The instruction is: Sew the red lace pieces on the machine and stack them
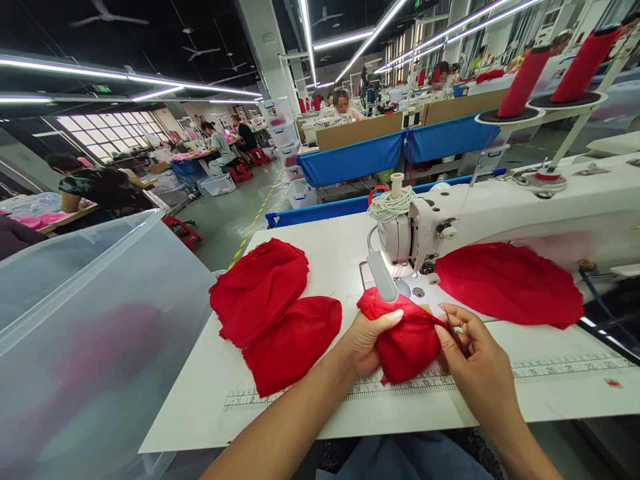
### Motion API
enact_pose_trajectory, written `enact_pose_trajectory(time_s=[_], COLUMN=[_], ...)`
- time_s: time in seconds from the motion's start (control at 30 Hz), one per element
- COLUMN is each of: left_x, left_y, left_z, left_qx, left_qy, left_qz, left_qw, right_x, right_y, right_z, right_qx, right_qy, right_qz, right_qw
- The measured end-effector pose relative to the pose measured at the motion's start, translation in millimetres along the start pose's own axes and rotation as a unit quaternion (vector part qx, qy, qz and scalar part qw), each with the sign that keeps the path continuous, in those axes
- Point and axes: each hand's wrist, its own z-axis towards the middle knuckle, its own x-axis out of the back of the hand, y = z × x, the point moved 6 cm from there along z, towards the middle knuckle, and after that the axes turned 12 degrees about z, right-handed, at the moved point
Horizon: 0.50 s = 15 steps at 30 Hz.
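In front of the sewing machine's needle area, a red cloth piece (407,343) with a lacy, textured edge is held above the table. My left hand (369,339) grips its left side, thumb on top. At its right corner my right hand (473,350) pinches the edge, fingers closed. A thin, dark, pointed metal tool (454,330) also sits in the right hand; whether it is snips or tweezers is unclear. The white sewing machine (425,230) stands just behind, its lamp (383,275) partly covering the cloth. Its needle is hard to make out.
Two red cloth pieces (287,333) overlap on the table (195,413) at left; another red piece (510,283) lies under the machine arm. A printed ruler (550,368) crosses the front. A translucent bin (100,347) borders the left side. Red thread cones (525,83) stand above right.
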Motion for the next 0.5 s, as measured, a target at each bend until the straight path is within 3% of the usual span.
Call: enact_pose_trajectory(time_s=[0.3, 0.5], left_x=[-3.5, 2.9], left_y=[-4.1, -4.9], left_z=[-0.5, 1.0], left_qx=[0.016, 0.020], left_qy=[-0.023, 0.001], left_qz=[0.019, -0.037], left_qw=[0.999, 0.999], right_x=[3.6, 4.0], right_y=[0.1, 7.1], right_z=[2.1, 0.7], right_qx=[0.018, -0.007], right_qy=[0.017, 0.016], right_qz=[-0.029, -0.015], right_qw=[0.999, 1.000])
